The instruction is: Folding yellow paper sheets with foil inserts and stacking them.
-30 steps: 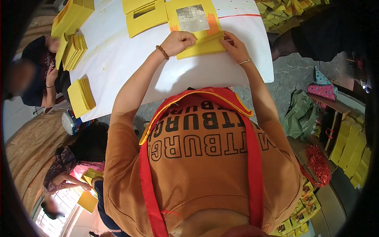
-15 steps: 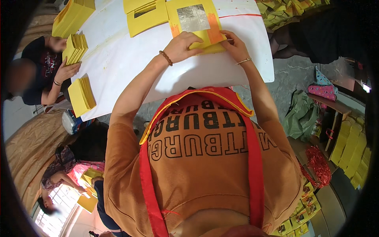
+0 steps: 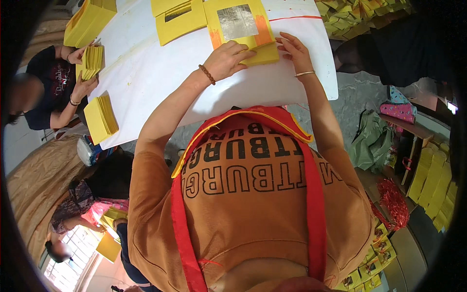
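Observation:
In front of me on the white table (image 3: 160,82) lies a stack of yellow paper (image 3: 265,54). Its upper part carries a grey rectangular picture (image 3: 237,22) with orange patches at both sides. My left hand (image 3: 226,61), with a brown bead bracelet at the wrist, has its fingers and thumb closed at the stack's lower left edge. Beside the right edge, my right hand (image 3: 296,52) is open, its fingers apart and nothing held. Another yellow pile (image 3: 181,22) with a window-like dark rectangle sits just left.
At the left, a co-worker's hands (image 3: 85,87) hold a yellow bundle (image 3: 91,63). Yellow stacks (image 3: 101,119) stand along the table's left side. Another person (image 3: 73,207) handles yellow sheets lower left. Red shredded strands (image 3: 391,204) hang at the right.
My right hand has let go of the paper's edge and opened to its right. My left hand has shifted slightly. The co-worker's second hand has come onto the bundle.

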A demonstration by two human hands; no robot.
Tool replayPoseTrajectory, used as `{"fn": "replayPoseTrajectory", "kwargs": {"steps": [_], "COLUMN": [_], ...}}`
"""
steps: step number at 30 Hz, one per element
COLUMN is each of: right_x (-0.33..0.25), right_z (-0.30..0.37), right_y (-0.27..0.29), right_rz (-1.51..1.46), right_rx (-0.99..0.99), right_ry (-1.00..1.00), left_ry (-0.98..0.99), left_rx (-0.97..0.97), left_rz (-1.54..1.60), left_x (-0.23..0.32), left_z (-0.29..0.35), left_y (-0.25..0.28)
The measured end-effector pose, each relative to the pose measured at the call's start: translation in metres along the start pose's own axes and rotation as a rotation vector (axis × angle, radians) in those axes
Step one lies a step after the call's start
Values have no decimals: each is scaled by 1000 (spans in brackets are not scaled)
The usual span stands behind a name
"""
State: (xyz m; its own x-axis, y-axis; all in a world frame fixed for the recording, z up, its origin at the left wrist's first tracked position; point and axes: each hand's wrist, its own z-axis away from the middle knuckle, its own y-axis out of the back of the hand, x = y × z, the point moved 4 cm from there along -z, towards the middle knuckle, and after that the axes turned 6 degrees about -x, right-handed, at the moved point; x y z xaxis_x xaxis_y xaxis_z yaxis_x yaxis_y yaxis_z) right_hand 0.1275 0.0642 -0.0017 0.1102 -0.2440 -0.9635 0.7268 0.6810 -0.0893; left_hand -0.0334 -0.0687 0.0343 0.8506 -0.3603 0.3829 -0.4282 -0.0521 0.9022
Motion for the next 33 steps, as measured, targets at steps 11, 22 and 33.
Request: {"fn": "replayPoseTrajectory", "kwargs": {"steps": [11, 22, 33], "right_x": [14, 9, -7], "right_z": [-3, -6, -44], "right_y": [8, -5, -17], "right_rz": [-66, 74, 642], "right_rx": [58, -19, -241], "right_ry": [-47, 93, 424], "left_ry": [15, 237, 334], "left_rx": [0, 36, 3], "left_rz": [200, 303, 430], "left_x": [-12, -11, -16], "left_z": [1, -1, 5], "left_y": [9, 14, 16]}}
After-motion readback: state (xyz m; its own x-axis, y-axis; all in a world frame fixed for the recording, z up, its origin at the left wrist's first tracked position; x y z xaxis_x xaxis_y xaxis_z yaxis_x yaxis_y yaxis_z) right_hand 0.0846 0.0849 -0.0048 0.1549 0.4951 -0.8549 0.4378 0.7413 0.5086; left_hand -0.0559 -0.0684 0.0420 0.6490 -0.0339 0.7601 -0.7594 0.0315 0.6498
